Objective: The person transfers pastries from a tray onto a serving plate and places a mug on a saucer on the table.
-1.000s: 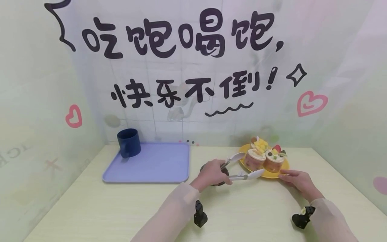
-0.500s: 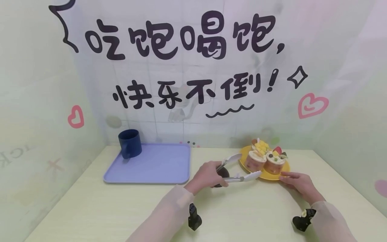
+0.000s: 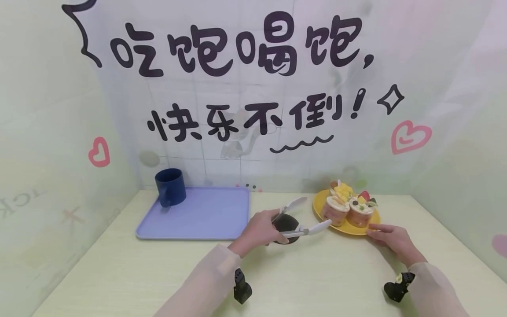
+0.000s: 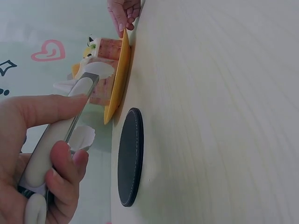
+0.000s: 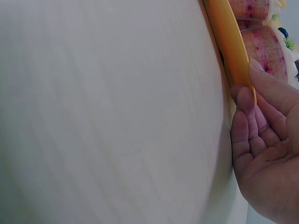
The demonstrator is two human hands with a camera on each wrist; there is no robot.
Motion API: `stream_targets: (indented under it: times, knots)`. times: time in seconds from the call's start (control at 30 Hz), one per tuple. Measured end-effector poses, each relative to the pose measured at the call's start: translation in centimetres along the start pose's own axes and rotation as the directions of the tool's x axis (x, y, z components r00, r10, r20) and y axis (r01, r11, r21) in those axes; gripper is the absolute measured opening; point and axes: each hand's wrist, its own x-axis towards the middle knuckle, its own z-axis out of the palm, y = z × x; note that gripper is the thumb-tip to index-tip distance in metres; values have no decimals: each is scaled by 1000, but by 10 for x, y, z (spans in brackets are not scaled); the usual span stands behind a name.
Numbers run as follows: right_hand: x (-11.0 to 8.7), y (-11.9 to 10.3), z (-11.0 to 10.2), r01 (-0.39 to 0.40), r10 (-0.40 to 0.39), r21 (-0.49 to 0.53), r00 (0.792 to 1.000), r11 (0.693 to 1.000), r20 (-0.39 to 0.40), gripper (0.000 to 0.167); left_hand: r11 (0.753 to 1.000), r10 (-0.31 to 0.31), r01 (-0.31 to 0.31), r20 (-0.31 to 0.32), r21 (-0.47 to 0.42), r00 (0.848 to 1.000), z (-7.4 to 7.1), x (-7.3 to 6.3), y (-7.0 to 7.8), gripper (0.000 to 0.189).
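Note:
My left hand [image 3: 259, 229] grips a pair of white-and-metal tongs [image 4: 51, 144], their two white tips spread apart and pointing right. Below the tongs lies a round black coaster [image 4: 131, 156] with a stitched edge, flat on the table. At the right, my right hand [image 3: 392, 240] pinches the near rim of a yellow plate [image 5: 232, 46], thumb on top and fingers beneath. Several cup desserts [image 3: 360, 211] topped with cream and fruit stand together on that plate. The tong tips are short of the plate's left side and hold nothing.
A lavender tray [image 3: 198, 220] lies at the left back of the table, with a dark blue mug [image 3: 171, 187] on its far left corner. A printed curtain [image 3: 253, 66] closes off the back and sides.
My left hand has drawn the tongs leftward, away from the plate, and more of the black coaster shows. The right hand stays at the plate's rim.

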Motion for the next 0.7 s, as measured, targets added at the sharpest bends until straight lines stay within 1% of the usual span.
stream_targets:
  times: [0.17, 0.4, 0.53, 0.7]
  knots:
    - [0, -2, -1, -20, 20, 9, 1000, 1000, 10, 64, 1000, 15, -15, -2, -1, 1000, -7, -4, -3, 55]
    - [0, -2, 0, -25, 25, 0, 1000, 1000, 9, 63, 1000, 12, -12, -6, -17, 1000, -16, -11, -7, 77]
    - [1, -2, 0, -28, 28, 2, 1000, 1000, 12, 63, 1000, 18, -18, -9, -17, 1000, -20, -15, -9, 79]
    - [1, -2, 0, -21, 21, -5, 1000, 1000, 11, 64, 1000, 10, -10, -13, -12, 1000, -26, -20, -10, 83]
